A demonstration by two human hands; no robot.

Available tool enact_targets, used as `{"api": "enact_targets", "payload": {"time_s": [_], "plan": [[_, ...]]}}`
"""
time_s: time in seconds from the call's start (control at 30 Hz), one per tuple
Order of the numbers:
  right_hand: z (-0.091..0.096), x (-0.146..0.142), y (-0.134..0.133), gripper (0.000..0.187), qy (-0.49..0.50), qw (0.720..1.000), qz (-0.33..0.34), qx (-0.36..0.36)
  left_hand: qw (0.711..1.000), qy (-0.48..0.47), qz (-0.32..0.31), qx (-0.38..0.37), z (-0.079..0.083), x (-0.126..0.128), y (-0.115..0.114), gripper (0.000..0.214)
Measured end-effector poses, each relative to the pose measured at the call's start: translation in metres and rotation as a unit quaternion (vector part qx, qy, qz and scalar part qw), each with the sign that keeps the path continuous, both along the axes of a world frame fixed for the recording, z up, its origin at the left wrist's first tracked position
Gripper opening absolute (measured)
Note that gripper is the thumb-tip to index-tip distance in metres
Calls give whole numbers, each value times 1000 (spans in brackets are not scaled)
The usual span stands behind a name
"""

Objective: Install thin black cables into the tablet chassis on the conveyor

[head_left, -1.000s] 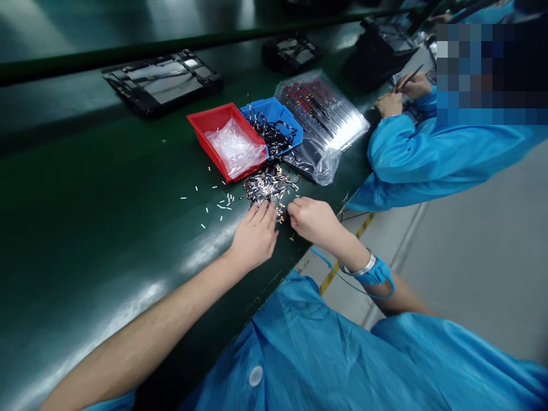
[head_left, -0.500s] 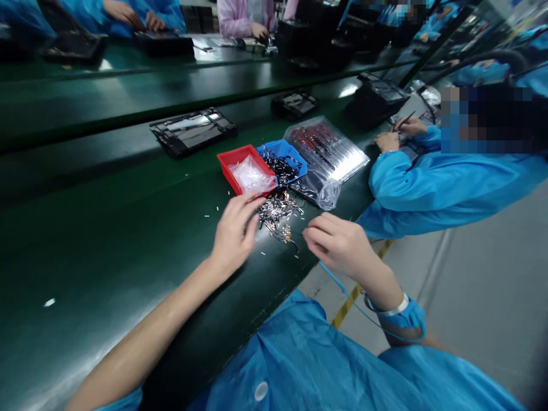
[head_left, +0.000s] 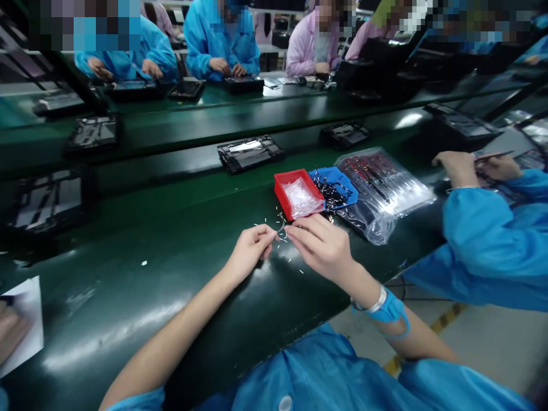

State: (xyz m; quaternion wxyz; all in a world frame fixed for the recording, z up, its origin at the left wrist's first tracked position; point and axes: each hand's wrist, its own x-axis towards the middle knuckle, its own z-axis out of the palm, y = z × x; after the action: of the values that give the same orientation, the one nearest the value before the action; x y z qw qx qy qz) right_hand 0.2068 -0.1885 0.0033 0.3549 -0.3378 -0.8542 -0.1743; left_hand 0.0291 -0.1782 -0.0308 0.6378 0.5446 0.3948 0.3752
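My left hand point(head_left: 250, 251) and my right hand point(head_left: 323, 248) meet fingertip to fingertip just above the green bench point(head_left: 149, 297), both pinched on a small thin metal part point(head_left: 281, 229) held between them. Tiny white tube pieces point(head_left: 280, 221) lie scattered under and around the fingers. Right behind my hands stands a red bin point(head_left: 298, 194) filled with clear bits. Beside it a blue bin point(head_left: 334, 188) holds dark metal parts. My right wrist wears a blue strap point(head_left: 387, 308).
Clear bagged trays of red and black parts point(head_left: 381, 185) lie right of the bins. A co-worker's sleeve point(head_left: 492, 240) and hands work at the right. Black device frames point(head_left: 250, 153) sit on the belt behind. Several people sit across. A white paper point(head_left: 21, 325) lies far left.
The view has swung up and left. My left hand came off the pile and closed into a pinch. My right hand moved in to meet it over the bench.
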Motion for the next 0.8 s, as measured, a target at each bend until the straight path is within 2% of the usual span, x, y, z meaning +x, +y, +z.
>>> {"api": "enact_targets", "payload": {"time_s": [0.1, 0.27, 0.4, 0.5, 0.6, 0.67, 0.7, 0.73, 0.8], "plan": [[-7, -14, 0, 15, 39, 999, -5, -27, 999, -24, 31, -1, 2, 1, 1, 36], [-10, -22, 3, 15, 67, 997, -18, -46, 998, -38, 43, -4, 8, 0, -3, 30], [-8, -25, 4, 14, 49, 998, -27, -30, 998, -32, 48, -20, 10, -2, -4, 22], [-11, -21, 16, 16, 34, 999, -29, -23, 997, -28, 50, -44, 8, -4, -1, 17], [-17, -6, 43, 18, 50, 993, -102, -30, 995, -24, 65, -72, 2, -8, 6, 7], [-20, 3, 59, 22, 56, 979, -187, -58, 993, -22, 78, -87, -3, -11, 11, 10], [-21, 5, 63, 23, 59, 975, -202, -76, 992, -21, 84, -92, -5, -12, 13, 12], [-23, 4, 64, 23, 68, 975, -191, -90, 991, -21, 89, -95, -7, -12, 15, 13], [-24, -3, 57, 21, 90, 985, -109, -102, 990, -22, 96, -99, -8, -13, 16, 14]]}}
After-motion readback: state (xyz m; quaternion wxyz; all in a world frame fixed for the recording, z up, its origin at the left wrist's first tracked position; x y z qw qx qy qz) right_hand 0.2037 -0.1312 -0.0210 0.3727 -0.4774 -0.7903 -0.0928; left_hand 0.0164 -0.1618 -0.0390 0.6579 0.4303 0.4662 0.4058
